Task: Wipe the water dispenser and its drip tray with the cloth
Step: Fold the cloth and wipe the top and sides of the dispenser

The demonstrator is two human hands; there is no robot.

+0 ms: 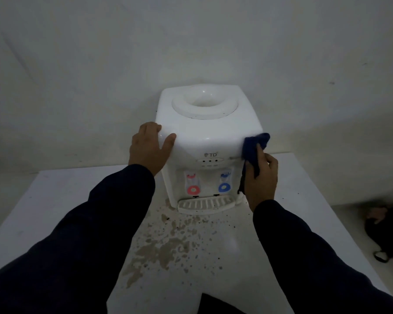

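The white water dispenser (208, 141) stands on a stained counter (182, 245), its drip tray (205, 205) at the front. The right hand (261, 180) pinches a blue cloth (254, 148) against its right side. The left hand (149, 147), spread, grips the upper left corner.

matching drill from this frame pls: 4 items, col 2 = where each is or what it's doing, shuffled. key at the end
Column 1
1. left hand
2. cloth
3. drip tray
4. red tap

Column 2
A. at the foot of the dispenser's front
B. pressed on the dispenser's right front corner by the right hand
C. flat on the upper left corner of the water dispenser
D. left of the blue tap

Pairs: 1-C, 2-B, 3-A, 4-D
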